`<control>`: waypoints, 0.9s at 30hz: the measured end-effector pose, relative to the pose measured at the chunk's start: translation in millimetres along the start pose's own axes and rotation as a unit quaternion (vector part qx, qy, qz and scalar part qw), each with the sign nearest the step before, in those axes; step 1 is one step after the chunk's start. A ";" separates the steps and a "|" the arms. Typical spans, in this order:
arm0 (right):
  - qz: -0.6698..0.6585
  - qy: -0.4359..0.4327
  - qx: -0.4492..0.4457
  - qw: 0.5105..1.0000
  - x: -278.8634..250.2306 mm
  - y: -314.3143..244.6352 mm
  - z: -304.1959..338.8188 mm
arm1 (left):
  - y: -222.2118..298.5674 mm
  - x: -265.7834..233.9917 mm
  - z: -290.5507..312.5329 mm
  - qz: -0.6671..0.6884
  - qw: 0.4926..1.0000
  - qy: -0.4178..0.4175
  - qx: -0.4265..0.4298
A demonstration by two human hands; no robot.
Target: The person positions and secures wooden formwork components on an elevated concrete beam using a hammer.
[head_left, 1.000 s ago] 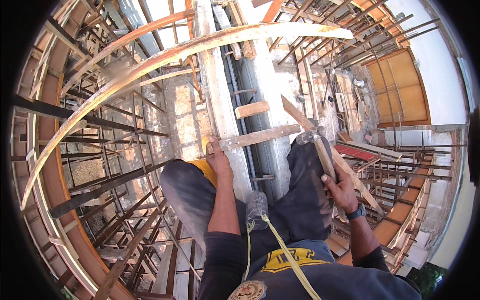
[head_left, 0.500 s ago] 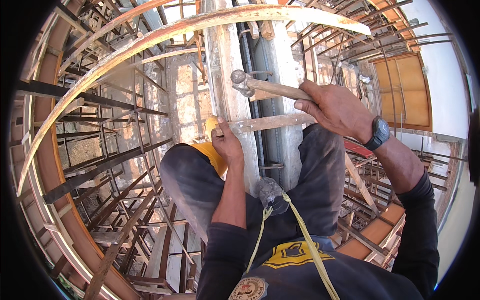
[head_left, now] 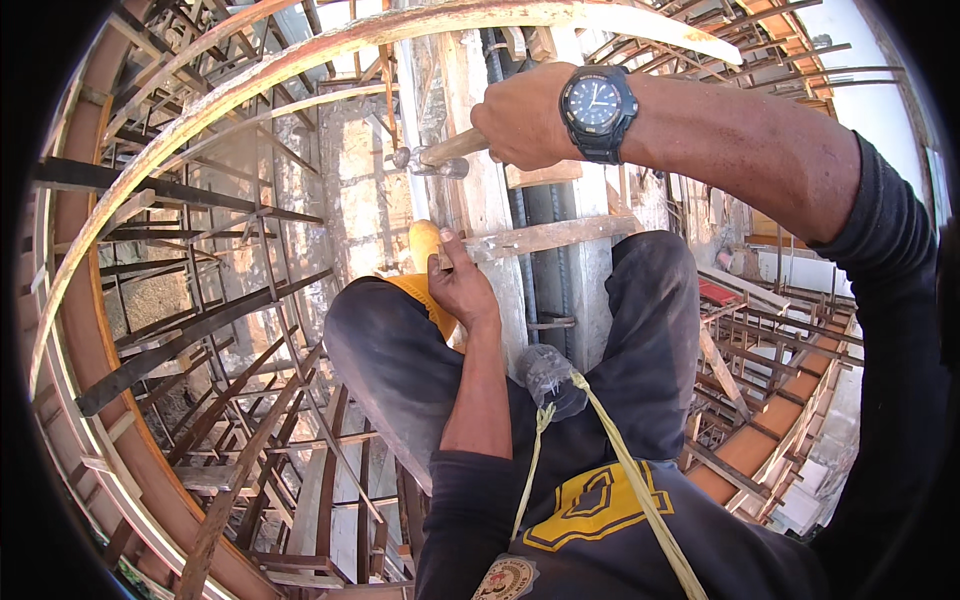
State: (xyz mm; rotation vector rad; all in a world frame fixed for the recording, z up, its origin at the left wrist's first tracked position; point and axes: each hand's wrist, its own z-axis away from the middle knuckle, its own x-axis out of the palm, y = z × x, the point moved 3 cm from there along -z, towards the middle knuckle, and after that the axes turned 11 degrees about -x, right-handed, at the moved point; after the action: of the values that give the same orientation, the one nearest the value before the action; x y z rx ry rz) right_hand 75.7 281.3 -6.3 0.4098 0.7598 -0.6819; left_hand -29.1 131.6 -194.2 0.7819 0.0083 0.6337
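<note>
My right hand is wrapped round the wooden handle of a hammer. The hammer's metal head is over the left edge of a long wooden formwork channel, farther out than my left hand. My left hand is closed at the left end of a flat wooden strip, which lies across the channel. Whether a nail is between its fingers cannot be made out. A rounded yellow thing shows just beyond my left fingers. Steel reinforcing bars run lengthwise inside the channel, under the strip.
My knees straddle the channel. A clear plastic container hangs between my thighs on a yellow-green cord. A long curved wooden strip arches across the far side. Dark timber scaffolding stands on both sides, with a floor far below.
My right hand has swung left and outward with the hammer, bringing its head from above the channel's middle to its left edge. My left hand stays at the strip's end, shifted only slightly.
</note>
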 end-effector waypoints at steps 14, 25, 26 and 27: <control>-0.019 0.224 -0.083 0.971 -52.4 9.5 -10.7 | 1.4 0.9 -2.8 -0.104 0.992 0.068 -0.008; -0.027 0.247 -0.100 0.963 -28.0 59.4 15.0 | -6.8 -6.9 0.0 -0.054 0.997 0.048 0.037; -0.056 0.243 -0.100 0.963 -26.9 58.7 18.6 | -9.0 -5.6 -0.1 -0.051 0.997 0.047 0.039; -0.051 0.247 -0.102 0.962 -24.4 58.1 21.4 | -10.5 -2.4 0.7 -0.029 0.998 0.039 0.031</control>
State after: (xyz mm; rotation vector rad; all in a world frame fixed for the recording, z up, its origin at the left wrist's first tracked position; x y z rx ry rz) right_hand 113.5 320.8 31.7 0.3566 1.3205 -0.5953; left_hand -25.3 124.2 -201.2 0.8127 0.1229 0.6103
